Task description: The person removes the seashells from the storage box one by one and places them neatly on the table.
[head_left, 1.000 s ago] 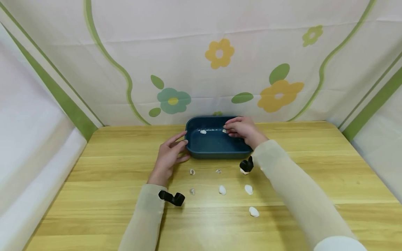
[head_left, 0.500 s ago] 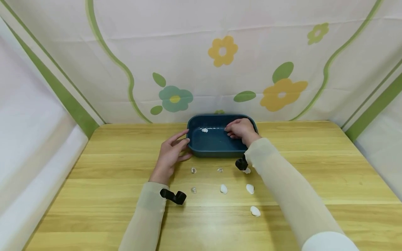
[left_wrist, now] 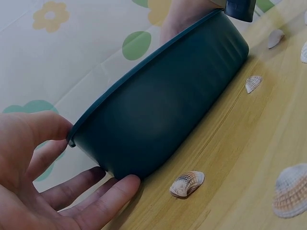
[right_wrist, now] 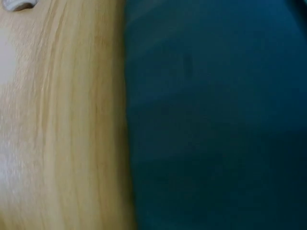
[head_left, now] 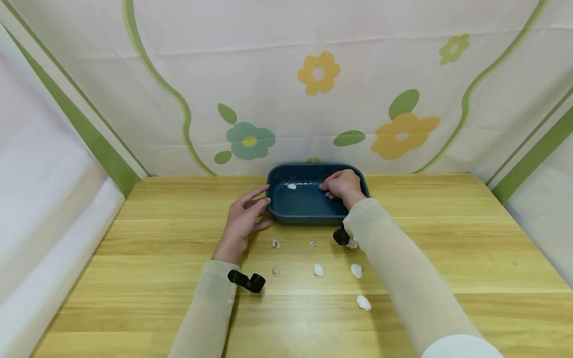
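Note:
A dark teal rectangular box (head_left: pixel 309 220) stands at the back of the table, against the curtain. My left hand (head_left: pixel 239 223) rests against its left end with fingers spread; in the left wrist view the fingertips touch the rim and lower wall of the box (left_wrist: pixel 158 110). Inside the right half of the box, my right hand (head_left: pixel 344 186) is lowered with its fingertips pinched together near the back wall, covering the seashell seen there earlier. One white seashell (head_left: pixel 292 186) lies further left in the box. The right wrist view shows only the box's outer wall (right_wrist: pixel 216 120) and tabletop.
Several seashells lie spread on the wooden table (head_left: pixel 156 293) in front of the box, among them a white shell (head_left: pixel 364 302) nearest me and a ribbed shell (left_wrist: pixel 187 184) close to my left fingers. A flowered curtain (head_left: pixel 268 89) rises behind the table.
My right hand has sunk lower into the box, and the seashell at its fingertips is now hidden. The right forearm has shifted left. My left hand stays at the box's end.

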`<state>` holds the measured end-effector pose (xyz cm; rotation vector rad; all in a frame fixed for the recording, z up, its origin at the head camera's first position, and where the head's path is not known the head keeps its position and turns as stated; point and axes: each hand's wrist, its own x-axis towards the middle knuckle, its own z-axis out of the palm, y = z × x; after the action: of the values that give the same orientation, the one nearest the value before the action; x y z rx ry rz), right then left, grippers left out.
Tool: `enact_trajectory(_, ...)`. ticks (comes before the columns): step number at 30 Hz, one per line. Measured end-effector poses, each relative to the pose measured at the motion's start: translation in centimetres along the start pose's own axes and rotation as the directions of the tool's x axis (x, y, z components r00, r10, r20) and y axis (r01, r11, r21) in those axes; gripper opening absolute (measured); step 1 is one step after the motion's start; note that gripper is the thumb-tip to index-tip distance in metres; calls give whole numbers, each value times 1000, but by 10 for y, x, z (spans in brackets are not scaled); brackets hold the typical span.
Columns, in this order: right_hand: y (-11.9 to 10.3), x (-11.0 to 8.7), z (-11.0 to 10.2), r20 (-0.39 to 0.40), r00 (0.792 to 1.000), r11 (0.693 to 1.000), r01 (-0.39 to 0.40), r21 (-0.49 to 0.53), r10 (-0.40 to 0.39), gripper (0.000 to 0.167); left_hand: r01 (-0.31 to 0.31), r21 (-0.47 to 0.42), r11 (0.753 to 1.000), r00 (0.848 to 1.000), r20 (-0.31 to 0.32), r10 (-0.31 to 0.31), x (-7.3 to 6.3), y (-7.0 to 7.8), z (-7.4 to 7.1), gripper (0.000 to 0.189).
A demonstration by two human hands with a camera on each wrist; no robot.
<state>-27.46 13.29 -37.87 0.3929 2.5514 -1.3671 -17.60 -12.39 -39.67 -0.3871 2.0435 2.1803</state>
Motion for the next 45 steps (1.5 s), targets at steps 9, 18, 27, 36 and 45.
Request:
enact_trajectory(9, -1, 4, 1, -19, 1000, 1000, -24, 12, 24, 16, 1, 6, 1000, 1000, 4, -1, -1, 0, -1, 38)
enact_trajectory(18, -1, 1, 2, -7, 1000, 999, 3, -41, -3, 12, 0, 12, 1000, 1000, 8, 0, 0, 0, 0, 38)
enact_trajectory(27, -3, 0, 2, 39, 999, 992, 30, -119, -26, 12, -3, 6, 1000, 1000, 7, 3, -2, 1, 0, 40)
enact_trajectory(36, -1, 0, 2, 97, 995, 987, 41, -153, -26, 17, -1, 8, 1000, 1000, 6, 1, -3, 2, 0, 41)
enact_trajectory(45, 0, -2, 1, 135, 989, 987, 80, -138, -62, 14, 1, 14, 1000, 1000, 3, -1, -2, 1, 0, 39)
